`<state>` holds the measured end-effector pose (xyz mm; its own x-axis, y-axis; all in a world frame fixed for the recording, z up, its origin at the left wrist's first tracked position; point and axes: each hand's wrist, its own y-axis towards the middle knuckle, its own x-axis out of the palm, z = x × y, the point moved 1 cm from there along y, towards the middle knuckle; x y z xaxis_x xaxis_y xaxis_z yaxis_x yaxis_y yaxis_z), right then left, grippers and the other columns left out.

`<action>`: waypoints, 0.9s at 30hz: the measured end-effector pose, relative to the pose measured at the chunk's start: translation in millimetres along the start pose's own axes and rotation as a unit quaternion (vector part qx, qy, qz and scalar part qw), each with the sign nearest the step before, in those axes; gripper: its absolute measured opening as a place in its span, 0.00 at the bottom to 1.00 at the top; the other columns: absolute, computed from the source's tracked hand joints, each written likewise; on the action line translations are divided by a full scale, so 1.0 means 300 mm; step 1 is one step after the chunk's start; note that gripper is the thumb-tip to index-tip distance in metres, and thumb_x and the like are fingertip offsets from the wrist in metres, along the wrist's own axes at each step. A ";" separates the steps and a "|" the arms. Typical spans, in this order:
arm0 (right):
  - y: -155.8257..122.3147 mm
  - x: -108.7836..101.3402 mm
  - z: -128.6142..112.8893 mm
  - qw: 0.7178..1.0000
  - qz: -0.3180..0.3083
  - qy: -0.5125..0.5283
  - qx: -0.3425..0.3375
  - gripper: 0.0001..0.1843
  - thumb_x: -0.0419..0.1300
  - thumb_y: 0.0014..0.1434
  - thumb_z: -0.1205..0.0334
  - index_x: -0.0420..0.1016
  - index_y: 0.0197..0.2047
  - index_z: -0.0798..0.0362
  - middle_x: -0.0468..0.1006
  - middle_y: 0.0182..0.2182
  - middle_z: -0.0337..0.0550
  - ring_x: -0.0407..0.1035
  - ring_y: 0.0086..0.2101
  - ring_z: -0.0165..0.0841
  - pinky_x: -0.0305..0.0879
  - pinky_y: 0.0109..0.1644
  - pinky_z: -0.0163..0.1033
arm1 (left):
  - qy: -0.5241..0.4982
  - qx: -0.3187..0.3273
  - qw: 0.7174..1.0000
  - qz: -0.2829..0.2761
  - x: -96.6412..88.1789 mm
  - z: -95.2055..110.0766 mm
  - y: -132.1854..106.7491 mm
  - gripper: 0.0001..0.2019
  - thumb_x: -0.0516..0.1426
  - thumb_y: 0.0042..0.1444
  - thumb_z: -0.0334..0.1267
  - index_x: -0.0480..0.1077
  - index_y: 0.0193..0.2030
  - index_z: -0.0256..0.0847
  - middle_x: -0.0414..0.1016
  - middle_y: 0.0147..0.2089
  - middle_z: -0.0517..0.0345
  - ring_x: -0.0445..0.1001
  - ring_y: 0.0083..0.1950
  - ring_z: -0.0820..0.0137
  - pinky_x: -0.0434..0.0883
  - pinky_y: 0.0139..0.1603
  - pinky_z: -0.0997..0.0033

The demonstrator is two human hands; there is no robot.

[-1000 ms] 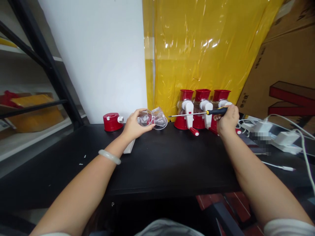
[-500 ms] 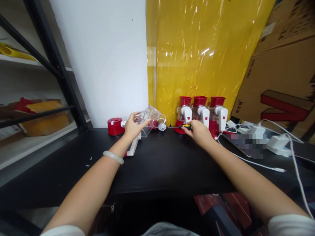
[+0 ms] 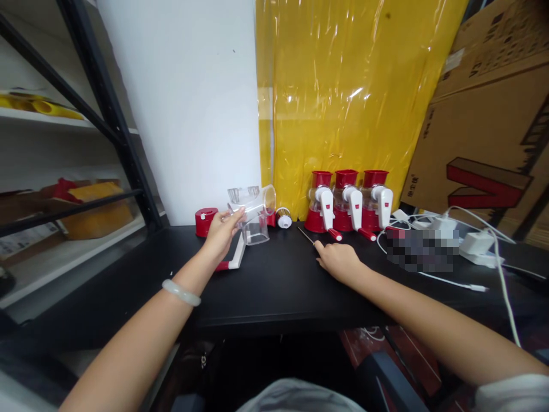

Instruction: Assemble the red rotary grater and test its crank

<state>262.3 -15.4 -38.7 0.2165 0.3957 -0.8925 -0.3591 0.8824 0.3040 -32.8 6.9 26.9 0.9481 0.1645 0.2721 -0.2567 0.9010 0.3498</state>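
- One clear plastic housing sits in my left grip, fingers pinching its side; it stands on the counter, nothing visible inside.
- My right grip lies closed over the screwdriver on the counter.
- Three red-and-white grinders stand behind, just beside one another.

We have stood the clear plastic housing upright on the black table, our left hand now gripping its side, and our right hand has brought the screwdriver down flat onto the tabletop.
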 end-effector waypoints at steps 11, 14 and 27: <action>0.018 -0.151 -0.191 0.801 0.195 0.558 -0.091 0.48 0.63 0.53 0.45 0.40 0.68 0.47 0.52 0.65 0.59 0.57 0.62 0.49 0.65 0.58 0.58 | -0.115 -0.091 0.984 -0.105 0.142 -0.026 -0.180 0.20 0.59 0.54 0.57 0.70 0.42 0.42 0.77 0.51 0.48 0.74 0.56 0.60 0.72 0.55 0.58; 0.077 -0.167 -0.233 0.720 0.224 0.656 -0.025 0.47 0.67 0.49 0.47 0.44 0.63 0.47 0.54 0.63 0.59 0.60 0.60 0.48 0.69 0.55 0.55 | -0.151 -0.106 0.978 -0.098 0.178 -0.016 -0.188 0.22 0.58 0.54 0.60 0.70 0.43 0.42 0.75 0.54 0.48 0.72 0.58 0.58 0.71 0.56 0.57; 0.209 -0.177 -0.034 0.616 0.268 0.741 -0.008 0.34 0.65 0.51 0.47 0.52 0.54 0.43 0.65 0.53 0.46 0.70 0.50 0.37 0.74 0.49 0.47 | 0.286 0.034 0.952 -0.098 -0.138 -0.022 -0.018 0.29 0.68 0.39 0.56 0.71 0.45 0.40 0.73 0.54 0.44 0.68 0.60 0.52 0.61 0.62 0.52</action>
<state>219.0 16.3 24.5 -0.9988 -0.0484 0.0070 -0.0299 0.7181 0.6953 -69.4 -2.2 7.9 0.9210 0.2048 -0.3314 -0.0567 0.9120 0.4063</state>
